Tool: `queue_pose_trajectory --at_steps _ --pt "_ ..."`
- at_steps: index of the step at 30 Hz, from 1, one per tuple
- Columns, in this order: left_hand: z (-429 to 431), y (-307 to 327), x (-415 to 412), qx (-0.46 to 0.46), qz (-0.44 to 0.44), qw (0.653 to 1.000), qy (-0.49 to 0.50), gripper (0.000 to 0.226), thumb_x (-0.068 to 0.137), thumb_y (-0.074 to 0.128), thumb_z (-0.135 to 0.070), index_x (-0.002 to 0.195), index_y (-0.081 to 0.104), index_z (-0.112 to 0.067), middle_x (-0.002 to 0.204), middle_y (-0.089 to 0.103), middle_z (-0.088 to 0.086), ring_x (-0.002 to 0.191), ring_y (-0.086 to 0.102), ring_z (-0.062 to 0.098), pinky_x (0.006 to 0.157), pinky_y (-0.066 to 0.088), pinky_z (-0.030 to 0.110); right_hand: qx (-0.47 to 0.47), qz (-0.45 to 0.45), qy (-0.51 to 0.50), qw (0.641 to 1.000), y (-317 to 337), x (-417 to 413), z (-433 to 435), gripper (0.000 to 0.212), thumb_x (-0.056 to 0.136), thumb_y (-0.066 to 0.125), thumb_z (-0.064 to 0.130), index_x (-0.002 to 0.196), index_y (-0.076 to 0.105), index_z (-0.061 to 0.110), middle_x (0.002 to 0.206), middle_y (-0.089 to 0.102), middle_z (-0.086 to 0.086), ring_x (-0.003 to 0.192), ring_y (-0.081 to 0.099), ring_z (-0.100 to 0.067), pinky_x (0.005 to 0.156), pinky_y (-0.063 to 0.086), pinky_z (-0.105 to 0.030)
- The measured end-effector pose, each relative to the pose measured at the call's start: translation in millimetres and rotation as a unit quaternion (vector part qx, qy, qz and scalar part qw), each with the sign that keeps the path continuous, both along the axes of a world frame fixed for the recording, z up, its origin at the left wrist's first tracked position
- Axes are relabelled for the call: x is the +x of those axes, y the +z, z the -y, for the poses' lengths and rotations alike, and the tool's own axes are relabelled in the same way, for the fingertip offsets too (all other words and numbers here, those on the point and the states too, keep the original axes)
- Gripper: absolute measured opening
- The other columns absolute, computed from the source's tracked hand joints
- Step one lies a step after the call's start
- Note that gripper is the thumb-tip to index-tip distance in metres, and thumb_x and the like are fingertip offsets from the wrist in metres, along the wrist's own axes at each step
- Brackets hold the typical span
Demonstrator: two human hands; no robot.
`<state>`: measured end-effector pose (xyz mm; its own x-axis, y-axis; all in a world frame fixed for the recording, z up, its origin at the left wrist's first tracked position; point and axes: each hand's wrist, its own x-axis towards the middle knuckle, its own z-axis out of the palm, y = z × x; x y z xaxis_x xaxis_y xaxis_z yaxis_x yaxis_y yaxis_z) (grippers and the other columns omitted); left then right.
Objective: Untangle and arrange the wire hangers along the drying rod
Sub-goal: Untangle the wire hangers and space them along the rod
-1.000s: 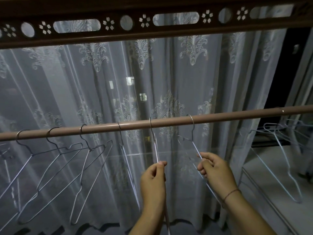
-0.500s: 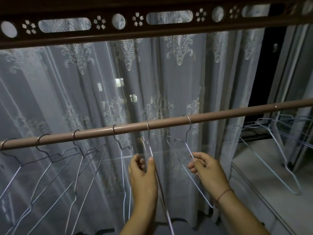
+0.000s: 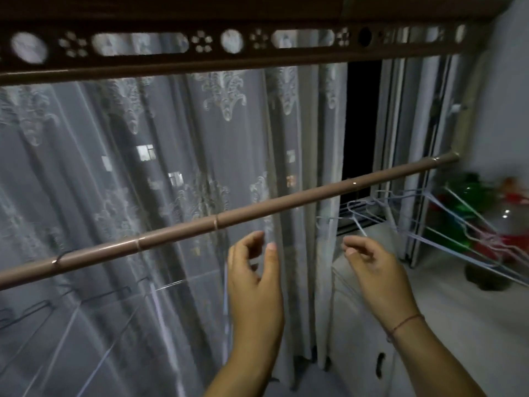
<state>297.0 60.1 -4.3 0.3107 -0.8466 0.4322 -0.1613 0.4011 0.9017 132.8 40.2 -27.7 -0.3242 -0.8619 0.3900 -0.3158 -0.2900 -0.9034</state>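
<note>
Both hands, left (image 3: 254, 277) and right (image 3: 372, 270), have let go, grips open below the rod (image 3: 257, 214) (view swung right); the tangled hangers (image 3: 429, 222) come next.

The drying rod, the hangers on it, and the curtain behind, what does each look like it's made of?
Drying rod: probably metal tube with a glossy tan coating; small glints show along it. Hangers: thin bare wire, pale grey or light blue, bent into hooks and loops; the blur hides any coating. Curtain: sheer white fabric with embroidered motifs; lit windows show through it.

Home, lace curtain (image 3: 217, 144), drying rod (image 3: 257, 207) w/ hangers (image 3: 429, 224)
</note>
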Motion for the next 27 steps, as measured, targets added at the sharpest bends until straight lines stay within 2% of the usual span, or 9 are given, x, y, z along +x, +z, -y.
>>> queue_pose_trajectory --at_steps 3,6,8,11,14,18,23,27 --pt "12.4 -2.7 -37.8 0.026 0.001 0.998 -0.050 0.013 0.090 0.057 -0.024 0.100 0.062 -0.031 0.102 0.065 -0.010 0.088 0.059 -0.006 0.072 0.043 0.002 -0.027 -0.009 -0.054 0.998 4.5 -49.8 4.1 0.019 0.091 0.051 0.015 0.102 0.060 0.026 0.105 0.064 0.001 0.098 0.058 -0.014 0.079 0.042 -0.021" --pt "25.3 -6.4 -73.9 0.081 -0.008 0.993 -0.087 0.021 0.091 0.055 -0.025 0.111 0.062 -0.023 0.103 0.065 -0.011 0.096 0.059 -0.002 0.078 0.043 0.010 -0.033 -0.045 -0.112 0.992 6.0 -100.0 13.2 0.020 0.091 0.051 0.014 0.105 0.060 0.025 0.111 0.060 -0.004 0.100 0.058 -0.020 0.081 0.047 -0.032" --pt "33.2 -10.5 -95.3 0.118 -0.014 0.988 -0.098 0.025 0.092 0.054 -0.026 0.117 0.059 -0.022 0.104 0.063 -0.013 0.101 0.058 0.003 0.082 0.042 0.015 -0.044 -0.095 -0.159 0.982 6.8 -130.7 23.5 0.021 0.088 0.052 0.010 0.105 0.062 0.017 0.117 0.056 -0.008 0.104 0.056 -0.026 0.087 0.050 -0.042" --pt "43.3 -18.0 -123.6 0.172 -0.018 0.978 -0.117 0.034 0.093 0.052 -0.027 0.126 0.054 -0.018 0.114 0.060 -0.009 0.107 0.055 0.009 0.094 0.042 0.025 0.000 -0.163 -0.189 0.968 0.8 -168.8 44.3 0.024 0.085 0.054 0.007 0.107 0.062 0.011 0.124 0.052 -0.009 0.114 0.049 -0.029 0.097 0.045 -0.045" --pt "51.2 -23.0 -145.1 0.186 -0.019 0.976 -0.113 0.023 0.094 0.050 -0.025 0.112 0.061 -0.014 0.097 0.064 -0.004 0.099 0.061 0.018 0.085 0.045 0.027 0.054 -0.211 -0.191 0.957 -8.3 -189.1 59.8 0.029 0.084 0.056 0.011 0.113 0.059 0.014 0.124 0.052 -0.008 0.113 0.046 -0.031 0.087 0.051 -0.052" --pt "57.5 -26.2 -160.8 0.212 -0.050 0.972 -0.092 0.013 0.095 0.049 -0.018 0.090 0.061 -0.021 0.091 0.069 0.006 0.085 0.063 0.018 0.083 0.049 0.033 0.076 -0.259 -0.231 0.935 -15.8 -201.1 66.8 0.028 0.080 0.061 0.006 0.107 0.062 0.013 0.111 0.058 -0.014 0.104 0.049 -0.036 0.083 0.051 -0.049" --pt "65.6 -22.9 -163.2 0.206 -0.061 0.972 -0.092 0.022 0.097 0.045 -0.020 0.095 0.065 -0.011 0.079 0.067 0.004 0.072 0.057 0.015 0.066 0.045 0.024 0.092 -0.289 -0.267 0.915 -17.6 -211.5 70.4 0.023 0.077 0.065 0.004 0.096 0.066 0.016 0.099 0.061 -0.012 0.096 0.051 -0.035 0.081 0.045 -0.043" --pt "69.2 -20.6 -163.3 0.206 -0.077 0.970 -0.100 0.022 0.097 0.043 -0.019 0.091 0.064 -0.016 0.077 0.065 0.004 0.074 0.055 0.017 0.072 0.046 0.028 0.092 -0.262 -0.254 0.926 -15.1 -213.8 72.7 0.015 0.079 0.062 0.004 0.088 0.066 0.016 0.096 0.063 -0.010 0.087 0.057 -0.034 0.074 0.051 -0.043"
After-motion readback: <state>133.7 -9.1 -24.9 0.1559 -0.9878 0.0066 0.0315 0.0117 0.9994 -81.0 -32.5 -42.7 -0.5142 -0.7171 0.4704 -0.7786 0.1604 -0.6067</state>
